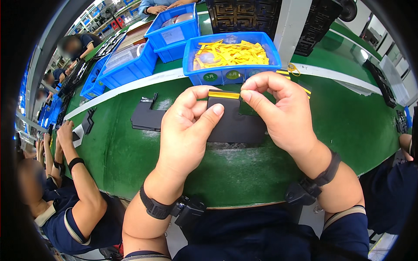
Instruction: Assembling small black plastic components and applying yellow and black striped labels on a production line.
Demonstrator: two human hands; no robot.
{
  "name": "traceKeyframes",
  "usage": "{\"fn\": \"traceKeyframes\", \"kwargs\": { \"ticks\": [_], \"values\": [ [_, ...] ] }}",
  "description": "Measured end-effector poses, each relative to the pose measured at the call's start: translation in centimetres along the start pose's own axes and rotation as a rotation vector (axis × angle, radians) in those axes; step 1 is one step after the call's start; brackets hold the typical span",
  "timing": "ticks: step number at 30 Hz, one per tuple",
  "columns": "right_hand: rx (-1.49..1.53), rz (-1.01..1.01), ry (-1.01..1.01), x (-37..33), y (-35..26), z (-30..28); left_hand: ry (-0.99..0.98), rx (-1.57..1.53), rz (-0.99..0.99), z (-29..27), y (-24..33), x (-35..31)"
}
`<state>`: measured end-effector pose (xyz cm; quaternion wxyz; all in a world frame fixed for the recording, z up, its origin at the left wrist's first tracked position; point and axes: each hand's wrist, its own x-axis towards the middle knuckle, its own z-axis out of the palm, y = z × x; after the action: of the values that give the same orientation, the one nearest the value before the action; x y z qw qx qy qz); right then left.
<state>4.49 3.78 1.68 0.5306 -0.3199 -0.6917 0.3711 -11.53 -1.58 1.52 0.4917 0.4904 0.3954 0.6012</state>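
Note:
My left hand (188, 119) is closed on a flat black L-shaped piece (235, 126), its thumb lying across the front face. Along the piece's upper edge runs a yellow strip (224, 95). My right hand (278, 106) is closed in a pinch, thumb and forefinger together at the right end of the yellow strip; whatever lies between those fingertips is hidden. On the table left of my left hand lies a stack of similar black pieces (147, 116).
Beyond my hands, a blue bin (275, 68) holds many yellow strips. More blue bins (130, 71) stand left of it on the green table (130, 169). A white post (289, 32) rises behind. A co-worker's arm (85, 182) reaches in at left; another person sits at right.

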Motion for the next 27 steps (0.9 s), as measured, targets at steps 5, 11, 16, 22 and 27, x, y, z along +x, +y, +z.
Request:
{"fn": "traceKeyframes", "kwargs": {
  "ticks": [5,11,16,22,27],
  "values": [
    [-0.035,0.057,-0.035,-0.3,-0.6,0.0,0.006,0.064,0.0,0.3,0.0,0.0],
    [-0.311,-0.141,0.035,-0.4,-0.4,0.4,0.064,0.172,0.062,0.9,-0.2,-0.4],
    [-0.37,-0.237,0.003,-0.1,-0.3,0.5,0.11,0.619,0.28,1.1,-0.1,-0.5],
    [-0.701,-0.622,0.259,4.5,1.7,-1.5,0.158,0.427,0.112,-0.7,-0.7,0.9],
    [-0.999,-0.526,0.103,4.4,4.9,-3.2,0.064,0.141,-0.041,-0.6,0.0,0.9]
  ]
}}
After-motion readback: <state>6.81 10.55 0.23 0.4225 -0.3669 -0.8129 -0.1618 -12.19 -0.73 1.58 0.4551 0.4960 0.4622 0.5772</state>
